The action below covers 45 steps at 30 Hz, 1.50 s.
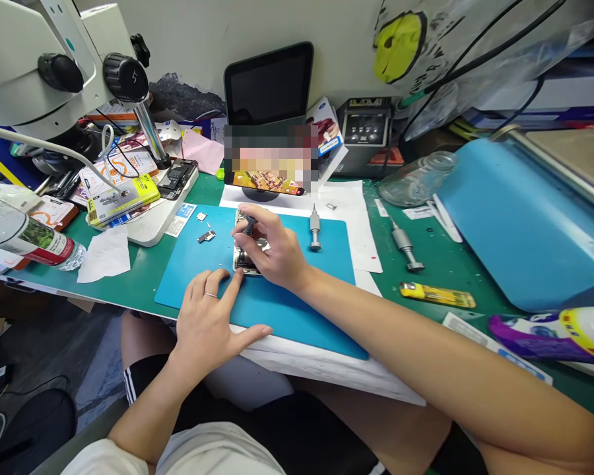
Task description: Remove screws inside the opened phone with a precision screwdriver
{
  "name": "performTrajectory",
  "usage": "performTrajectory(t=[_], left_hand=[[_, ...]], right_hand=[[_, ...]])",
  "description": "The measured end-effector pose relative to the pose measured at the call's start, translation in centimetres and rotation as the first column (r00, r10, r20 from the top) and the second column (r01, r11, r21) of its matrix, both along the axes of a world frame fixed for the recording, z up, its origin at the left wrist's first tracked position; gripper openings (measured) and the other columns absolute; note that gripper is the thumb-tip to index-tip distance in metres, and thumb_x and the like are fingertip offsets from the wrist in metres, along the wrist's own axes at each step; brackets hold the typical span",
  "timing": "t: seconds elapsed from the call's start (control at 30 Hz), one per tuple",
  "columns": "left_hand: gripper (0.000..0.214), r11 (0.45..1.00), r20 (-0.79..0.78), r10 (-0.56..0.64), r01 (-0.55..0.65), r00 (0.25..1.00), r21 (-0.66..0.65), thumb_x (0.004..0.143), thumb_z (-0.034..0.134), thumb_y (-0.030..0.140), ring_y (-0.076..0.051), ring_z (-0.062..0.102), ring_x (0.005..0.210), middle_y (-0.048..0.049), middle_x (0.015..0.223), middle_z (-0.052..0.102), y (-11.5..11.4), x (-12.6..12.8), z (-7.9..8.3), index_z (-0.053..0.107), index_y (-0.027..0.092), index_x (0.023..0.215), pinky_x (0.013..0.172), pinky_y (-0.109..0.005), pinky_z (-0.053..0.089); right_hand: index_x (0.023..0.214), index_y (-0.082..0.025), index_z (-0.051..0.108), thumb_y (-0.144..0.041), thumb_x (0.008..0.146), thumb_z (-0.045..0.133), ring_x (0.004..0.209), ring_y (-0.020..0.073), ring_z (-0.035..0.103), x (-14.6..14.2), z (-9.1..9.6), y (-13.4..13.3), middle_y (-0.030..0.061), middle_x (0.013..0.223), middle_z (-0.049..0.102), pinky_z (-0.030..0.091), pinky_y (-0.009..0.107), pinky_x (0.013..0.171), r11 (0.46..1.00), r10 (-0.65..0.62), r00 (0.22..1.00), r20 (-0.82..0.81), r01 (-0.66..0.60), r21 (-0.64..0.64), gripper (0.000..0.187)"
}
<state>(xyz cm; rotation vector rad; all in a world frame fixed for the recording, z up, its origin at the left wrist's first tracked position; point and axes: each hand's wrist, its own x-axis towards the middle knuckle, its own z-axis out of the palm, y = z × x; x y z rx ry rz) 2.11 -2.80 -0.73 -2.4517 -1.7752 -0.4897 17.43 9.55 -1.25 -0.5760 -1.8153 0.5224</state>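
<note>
Screwdriver [249, 225] work on opened phone [246, 261], it seems.
Right hand [280, 254] pinches the screwdriver; left hand [205, 328], fingers spread, touches phone at its one o'clock; next move probably needs steady pressure.

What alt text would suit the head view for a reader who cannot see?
A right hand holds a small screwdriver over an opened phone on a blue mat, the left hand with a fingertip at its near edge. Another screwdriver is farther right; a white microscope stands upper left.
</note>
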Motion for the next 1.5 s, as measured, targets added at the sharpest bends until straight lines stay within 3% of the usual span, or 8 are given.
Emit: performTrajectory(t=[0.5,0.83,1.5], left_hand=[[0.088,1.0,-0.001,-0.007,0.007,1.0,-0.008,0.083,0.053,0.081,-0.035,0.048,0.124,-0.0142,0.134,0.057,-0.03,-0.03,-0.15,0.055,0.018,0.145,0.107,-0.048,0.04],[0.088,1.0,-0.005,-0.001,0.001,1.0,-0.015,0.083,0.054,0.08,-0.035,0.048,0.124,-0.0143,0.134,0.056,-0.03,0.02,0.01,0.056,0.018,0.144,0.108,-0.048,0.04],[0.087,1.0,-0.01,-0.005,0.005,1.0,-0.013,0.083,0.053,0.08,-0.034,0.047,0.122,-0.014,0.133,0.057,-0.03,0.04,-0.1,0.056,0.018,0.144,0.106,-0.047,0.04]], right_hand=[[0.138,-0.027,0.043,-0.028,0.102,0.049,0.078,0.0127,0.068,0.16,-0.05,0.02,0.0045,0.102,0.07,0.062,0.029,0.075,0.999,-0.034,0.999,0.0,0.034,-0.009,0.037],[0.141,-0.029,0.037,-0.028,0.101,0.052,0.078,0.0125,0.065,0.16,-0.1,0.14,0.0032,0.101,0.067,0.062,0.031,0.075,0.998,0.015,0.998,-0.06,-0.019,-0.055,0.043],[0.134,-0.026,0.043,-0.024,0.1,0.055,0.08,0.0107,0.069,0.01,-0.35,-0.05,0.0027,0.1,0.068,0.062,0.026,0.072,0.998,0.069,0.998,-0.007,-0.069,0.004,0.036]])
